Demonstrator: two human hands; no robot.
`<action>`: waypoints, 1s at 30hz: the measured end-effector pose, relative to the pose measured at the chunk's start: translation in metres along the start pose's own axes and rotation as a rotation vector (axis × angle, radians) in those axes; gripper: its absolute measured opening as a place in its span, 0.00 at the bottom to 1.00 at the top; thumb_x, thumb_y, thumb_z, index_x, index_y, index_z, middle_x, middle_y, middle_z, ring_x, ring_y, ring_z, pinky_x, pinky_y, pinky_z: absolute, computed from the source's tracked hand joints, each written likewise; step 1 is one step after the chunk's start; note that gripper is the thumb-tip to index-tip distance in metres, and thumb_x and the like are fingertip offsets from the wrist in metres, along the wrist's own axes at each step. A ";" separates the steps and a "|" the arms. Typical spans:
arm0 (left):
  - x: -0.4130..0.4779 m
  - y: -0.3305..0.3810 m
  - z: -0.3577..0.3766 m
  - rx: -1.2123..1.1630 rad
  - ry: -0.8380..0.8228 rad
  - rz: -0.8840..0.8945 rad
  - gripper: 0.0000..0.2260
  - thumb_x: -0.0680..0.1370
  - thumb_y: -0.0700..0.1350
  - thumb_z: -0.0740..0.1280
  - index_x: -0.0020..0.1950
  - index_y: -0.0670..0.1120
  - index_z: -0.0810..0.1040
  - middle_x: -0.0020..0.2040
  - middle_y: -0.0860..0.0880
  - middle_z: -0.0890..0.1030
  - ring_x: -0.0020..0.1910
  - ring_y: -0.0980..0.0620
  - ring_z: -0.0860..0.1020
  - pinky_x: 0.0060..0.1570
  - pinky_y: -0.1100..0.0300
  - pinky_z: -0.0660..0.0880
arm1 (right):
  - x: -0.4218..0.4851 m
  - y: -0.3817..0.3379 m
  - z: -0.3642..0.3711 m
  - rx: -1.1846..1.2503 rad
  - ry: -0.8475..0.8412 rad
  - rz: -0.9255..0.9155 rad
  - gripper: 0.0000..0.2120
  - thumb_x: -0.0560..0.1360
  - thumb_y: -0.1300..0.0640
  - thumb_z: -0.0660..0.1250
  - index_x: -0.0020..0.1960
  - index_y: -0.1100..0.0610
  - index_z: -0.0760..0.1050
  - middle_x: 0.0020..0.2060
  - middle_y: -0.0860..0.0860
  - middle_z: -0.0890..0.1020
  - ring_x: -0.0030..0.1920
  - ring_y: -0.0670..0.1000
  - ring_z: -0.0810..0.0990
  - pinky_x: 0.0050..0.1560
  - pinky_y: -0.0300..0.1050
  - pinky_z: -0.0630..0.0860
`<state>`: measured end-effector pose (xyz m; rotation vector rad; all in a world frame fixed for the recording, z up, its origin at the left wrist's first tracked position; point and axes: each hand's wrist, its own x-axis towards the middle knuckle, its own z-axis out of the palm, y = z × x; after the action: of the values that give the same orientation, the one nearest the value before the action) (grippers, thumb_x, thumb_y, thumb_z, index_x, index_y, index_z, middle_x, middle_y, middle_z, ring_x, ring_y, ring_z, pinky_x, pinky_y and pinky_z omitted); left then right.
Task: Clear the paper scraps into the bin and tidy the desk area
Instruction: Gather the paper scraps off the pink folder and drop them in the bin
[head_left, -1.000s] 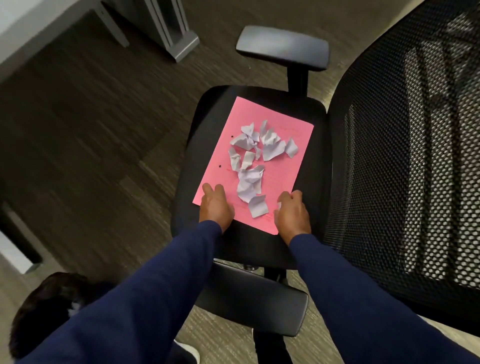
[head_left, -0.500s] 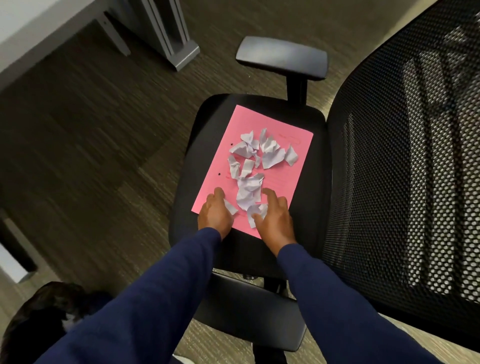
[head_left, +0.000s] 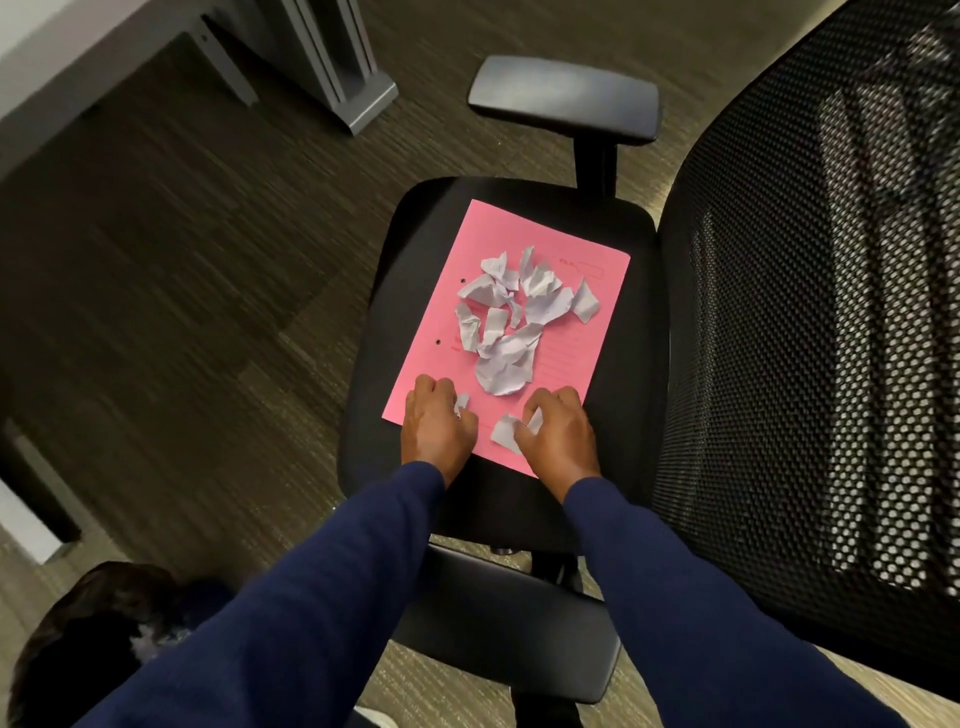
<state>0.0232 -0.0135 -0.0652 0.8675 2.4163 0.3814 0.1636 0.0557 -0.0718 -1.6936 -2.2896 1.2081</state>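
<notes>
A pink sheet (head_left: 582, 353) lies flat on the black seat of an office chair (head_left: 374, 374). Several crumpled white paper scraps (head_left: 511, 332) are heaped on the sheet's middle. My left hand (head_left: 436, 426) rests on the sheet's near left corner, fingers curled over a small white scrap (head_left: 461, 401). My right hand (head_left: 558, 434) is at the near edge, fingers pinched on another white scrap (head_left: 506, 432). No bin is identifiable in view.
The chair's mesh backrest (head_left: 831, 312) rises on the right, with armrests at the far side (head_left: 566, 101) and near side (head_left: 509, 639). A grey desk leg (head_left: 337, 67) stands at the top left on dark carpet. A dark object (head_left: 93, 639) sits bottom left.
My right hand slid from the sheet's near right corner toward the middle, then closed on a scrap. My left hand closed its fingers over a small scrap at the near left corner.
</notes>
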 end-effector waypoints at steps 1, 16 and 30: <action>0.000 0.003 0.000 -0.029 -0.004 -0.008 0.05 0.78 0.43 0.66 0.52 0.43 0.76 0.55 0.44 0.75 0.53 0.44 0.75 0.50 0.52 0.75 | 0.000 0.001 -0.004 0.023 0.005 0.011 0.07 0.72 0.57 0.74 0.45 0.55 0.76 0.50 0.52 0.74 0.45 0.54 0.76 0.44 0.42 0.73; 0.009 0.051 0.017 -0.058 0.024 0.025 0.30 0.77 0.65 0.62 0.71 0.48 0.62 0.62 0.46 0.73 0.54 0.43 0.78 0.48 0.49 0.76 | 0.039 -0.032 -0.031 0.107 0.192 0.084 0.12 0.80 0.48 0.60 0.59 0.53 0.69 0.45 0.57 0.82 0.45 0.61 0.80 0.44 0.53 0.77; 0.010 0.017 0.017 -0.030 -0.129 0.043 0.10 0.81 0.46 0.61 0.61 0.47 0.71 0.58 0.46 0.74 0.50 0.47 0.73 0.50 0.53 0.73 | 0.067 -0.021 -0.001 -0.302 -0.020 -0.068 0.23 0.77 0.40 0.64 0.66 0.51 0.64 0.52 0.57 0.80 0.54 0.64 0.78 0.44 0.51 0.69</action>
<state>0.0352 0.0068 -0.0756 0.9037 2.2714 0.3659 0.1205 0.1094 -0.0846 -1.6757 -2.6290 0.9068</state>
